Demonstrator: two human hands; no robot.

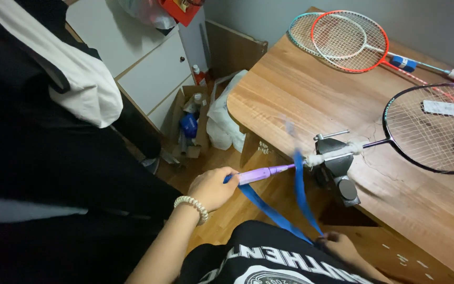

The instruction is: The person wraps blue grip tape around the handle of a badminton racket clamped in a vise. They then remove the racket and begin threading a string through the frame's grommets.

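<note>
A dark-framed badminton racket (431,128) lies on the wooden table (311,89), its shaft clamped in a small black vise (336,168) at the table's edge. Its purple handle (261,173) sticks out over the floor. My left hand (212,186), with a bead bracelet on the wrist, grips the butt end of that handle. A long blue grip tape (300,194) runs from the handle down to my right hand (340,246), which pinches its lower end near my lap. The tape's upper part is blurred.
Two more rackets (342,39), one teal and one orange, lie at the table's far side. A white cabinet (137,63) stands at the left, with a cardboard box of bottles (190,123) and a white bag (224,113) on the floor. Dark clothes hang at left.
</note>
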